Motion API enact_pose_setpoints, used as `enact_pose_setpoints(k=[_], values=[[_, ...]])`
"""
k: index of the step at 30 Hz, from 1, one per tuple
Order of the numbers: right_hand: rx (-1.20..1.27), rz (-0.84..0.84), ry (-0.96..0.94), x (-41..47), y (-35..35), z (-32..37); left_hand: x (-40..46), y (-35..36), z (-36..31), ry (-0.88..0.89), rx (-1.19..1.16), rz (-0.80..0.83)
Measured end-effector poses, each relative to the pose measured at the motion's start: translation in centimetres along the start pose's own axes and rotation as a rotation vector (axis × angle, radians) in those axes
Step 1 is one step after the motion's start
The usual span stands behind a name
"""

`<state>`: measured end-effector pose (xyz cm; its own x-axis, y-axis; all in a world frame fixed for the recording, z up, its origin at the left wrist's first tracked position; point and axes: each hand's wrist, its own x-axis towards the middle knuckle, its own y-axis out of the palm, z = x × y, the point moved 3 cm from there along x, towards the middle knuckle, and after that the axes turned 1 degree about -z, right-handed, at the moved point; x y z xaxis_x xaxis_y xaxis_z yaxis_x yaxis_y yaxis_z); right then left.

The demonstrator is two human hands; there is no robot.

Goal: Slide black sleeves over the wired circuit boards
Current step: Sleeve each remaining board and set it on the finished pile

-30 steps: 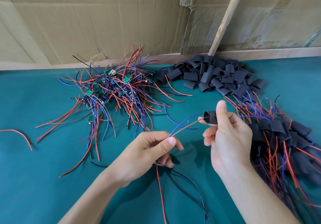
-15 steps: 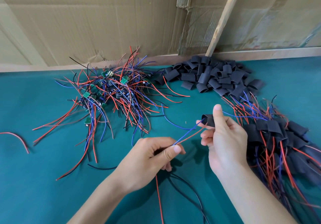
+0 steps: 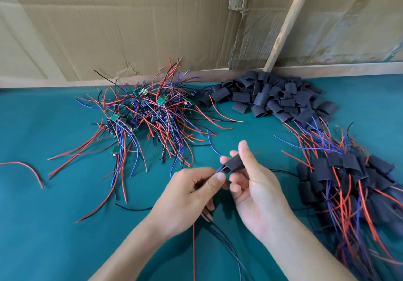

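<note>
**Sleeve mouth facing left hand, wires entering**

Far left on the worktop [image 3: 43,226]: stray red wire [image 3: 26,167], well apart from everything else.

Left-centre: heap of bare wired circuit boards [image 3: 152,115], green boards tangled in red, blue and black leads. Still a large pile, so probably far from finished.

Centre, above the worktop: left hand [image 3: 189,195], fingers [image 3: 219,177] pinched together on a red-and-blue wire pair [image 3: 221,168] right at the sleeve's open end. More leads hanging down below that hand; board itself hidden in the palm, can't tell its orientation.

Just right of it, near touching: right hand [image 3: 255,191], thumb on top and fingers underneath, clamped on the black sleeve [image 3: 236,164]. Long axis tilted, lower-left mouth toward the left fingers, upper-right end away. Wire tips look just inside the lower-left mouth. Sleeve matte black, flattened, short tube; likely soft, so a hard pinch could close the mouth.

Next move, best guess: feed along that axis, left hand pushing wires up-right, right hand drawing sleeve down-left. Left hand nearer the board.

Rear centre-right: loose empty sleeves pile [image 3: 279,99]. Far right: finished sleeved boards [image 3: 340,171].
</note>
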<state>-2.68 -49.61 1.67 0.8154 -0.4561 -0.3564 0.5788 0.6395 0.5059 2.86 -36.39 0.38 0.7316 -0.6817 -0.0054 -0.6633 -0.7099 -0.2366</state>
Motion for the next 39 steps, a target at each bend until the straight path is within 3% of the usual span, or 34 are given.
enact_pose_setpoints(k=[7,11,19,24,30,39], values=[[-0.102,0.182,-0.037,0.0,0.3,0.2,0.0,-0.6,-0.2,0.014,0.161,-0.036],[-0.143,0.191,-0.053,0.2,-0.1,0.2,0.2,-0.5,-0.1,0.025,0.140,-0.056],[-0.025,0.040,-0.122,1.3,-1.3,2.0,0.1,0.4,0.3,-0.074,-0.310,0.004],[0.063,-0.013,-0.163,1.6,-1.8,2.7,0.3,-0.1,0.5,-0.119,-0.401,-0.082],[-0.313,0.037,-0.296,0.5,-0.9,0.8,0.5,-0.5,0.1,-0.027,-0.398,-0.159],[-0.369,0.015,-0.305,0.6,-1.0,0.3,0.3,-0.7,0.0,0.032,-0.349,-0.137]])
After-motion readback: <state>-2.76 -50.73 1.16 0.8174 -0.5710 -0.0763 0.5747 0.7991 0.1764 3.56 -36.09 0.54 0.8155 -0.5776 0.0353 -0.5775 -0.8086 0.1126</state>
